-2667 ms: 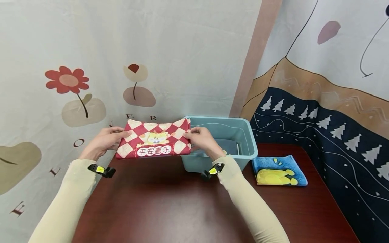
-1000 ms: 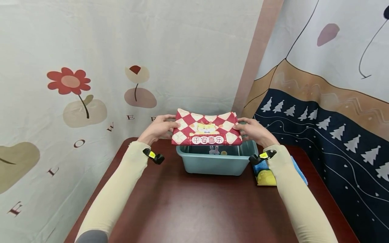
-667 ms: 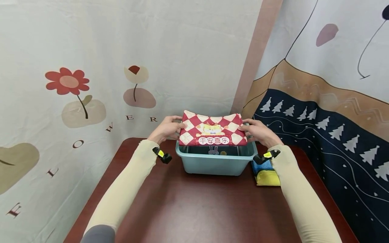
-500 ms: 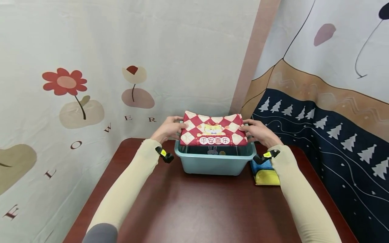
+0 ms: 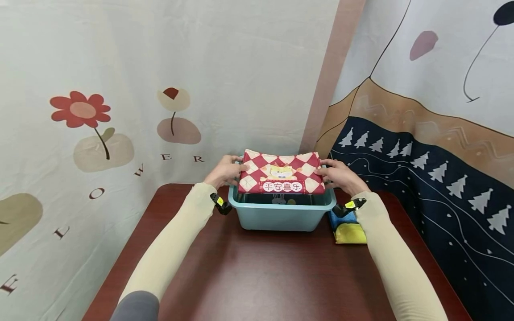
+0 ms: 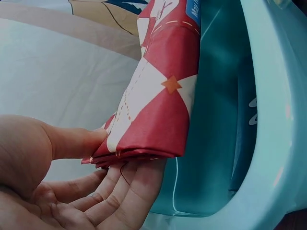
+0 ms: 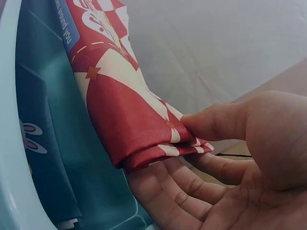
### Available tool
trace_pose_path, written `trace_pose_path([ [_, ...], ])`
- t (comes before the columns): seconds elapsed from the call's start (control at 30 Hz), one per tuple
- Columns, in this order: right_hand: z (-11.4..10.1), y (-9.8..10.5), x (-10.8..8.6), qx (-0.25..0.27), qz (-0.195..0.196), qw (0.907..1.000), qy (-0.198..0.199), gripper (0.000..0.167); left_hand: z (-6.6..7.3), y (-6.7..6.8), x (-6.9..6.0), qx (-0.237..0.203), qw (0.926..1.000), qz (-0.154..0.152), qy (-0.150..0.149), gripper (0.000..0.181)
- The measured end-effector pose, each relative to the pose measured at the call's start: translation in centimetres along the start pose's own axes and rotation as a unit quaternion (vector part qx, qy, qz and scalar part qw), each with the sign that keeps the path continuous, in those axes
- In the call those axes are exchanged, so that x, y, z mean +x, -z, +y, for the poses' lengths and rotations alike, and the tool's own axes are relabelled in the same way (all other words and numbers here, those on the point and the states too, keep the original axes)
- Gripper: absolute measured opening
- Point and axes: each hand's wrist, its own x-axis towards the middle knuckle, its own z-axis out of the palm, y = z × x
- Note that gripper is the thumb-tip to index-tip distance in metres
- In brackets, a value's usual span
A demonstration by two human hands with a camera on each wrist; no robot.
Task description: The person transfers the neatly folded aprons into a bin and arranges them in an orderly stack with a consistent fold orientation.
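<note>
A folded red-and-white checked cloth [image 5: 281, 171] with a cartoon animal and white lettering is held level over the light blue plastic bin [image 5: 277, 218]. My left hand [image 5: 225, 170] pinches its left end, thumb on top and fingers beneath. At the other end, my right hand [image 5: 341, 174] grips it the same way. Both wrist views show the cloth's layered end between thumb and fingers. Inside the bin lies a dark blue folded item [image 7: 43, 143] with a rabbit print, partly hidden by the cloth.
A folded blue-and-yellow towel [image 5: 350, 232] lies right of the bin, partly behind the right sleeve. All stand on a dark red-brown table [image 5: 257, 276]. A printed curtain [image 5: 249, 80] hangs close behind the bin, and a dark tree-patterned one [image 5: 401, 178] runs along the right.
Both hands have carried the checked cloth from left of the bin rightward to above it. Over the last half second it has sunk slightly toward the bin.
</note>
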Motion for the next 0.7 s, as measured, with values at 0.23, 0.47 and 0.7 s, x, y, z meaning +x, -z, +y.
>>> trace_pose_path([
  [0.23,0.5,-0.1,0.4,-0.009,0.003,0.9999,-0.005,0.061,-0.1,-0.2,0.1,0.017,0.9998,-0.004,0.003,0.060],
  [0.47,0.4,-0.4,-0.4,-0.068,-0.004,0.9971,0.033,0.063,0.2,0.1,-0.9,0.101,0.9940,-0.030,-0.029,0.070],
  [0.7,-0.5,-0.3,-1.5,-0.146,0.035,0.9867,0.063,0.049,1.1,0.3,-2.2,0.170,0.9818,0.015,-0.084,0.067],
])
